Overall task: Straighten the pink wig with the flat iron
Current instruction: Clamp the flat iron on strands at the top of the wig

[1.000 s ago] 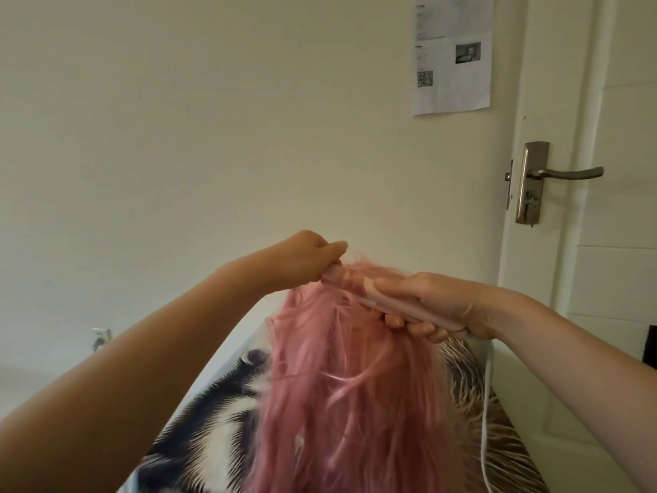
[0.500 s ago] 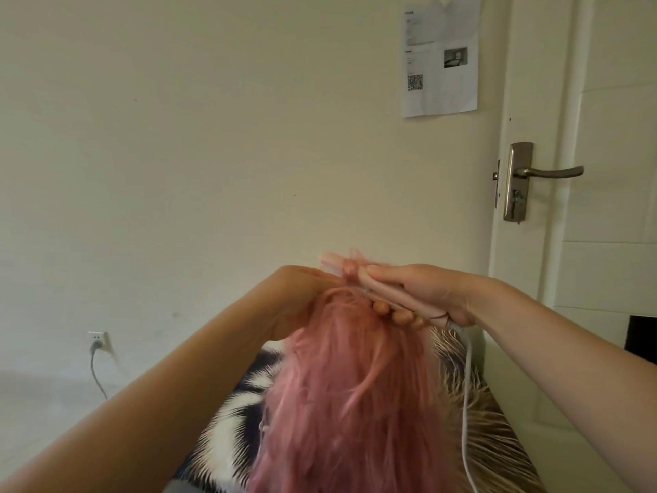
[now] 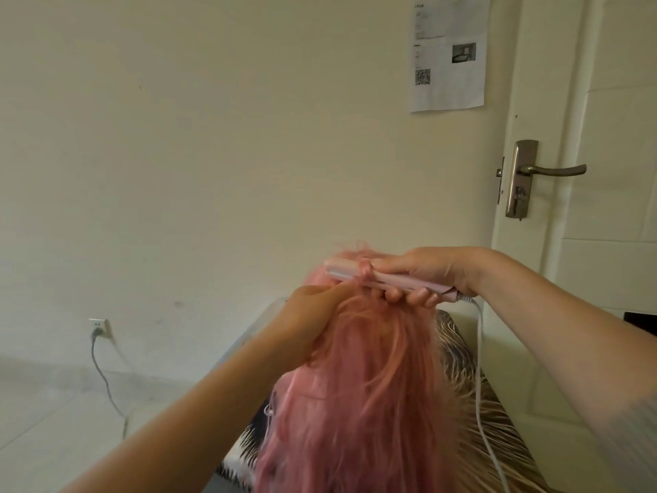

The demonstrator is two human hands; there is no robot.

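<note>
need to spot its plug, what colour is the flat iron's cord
White; the cord shows best in the head view, trailing from the pink flat iron.

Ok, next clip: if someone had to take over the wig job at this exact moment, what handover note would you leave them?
Right hand: grips the pink flat iron by its handle, held roughly level at the top of the wig, plates clamped on a lock of hair.
Left hand: pinches wig hair just below the iron's tip.
Pink wig: hangs down in front, over a patterned cloth; its strands look loose and uneven.
White cord runs down from the iron on the right.
Done: one lock caught in the plates.
Left: draw the iron along that lock, then work through the other sections.
</note>
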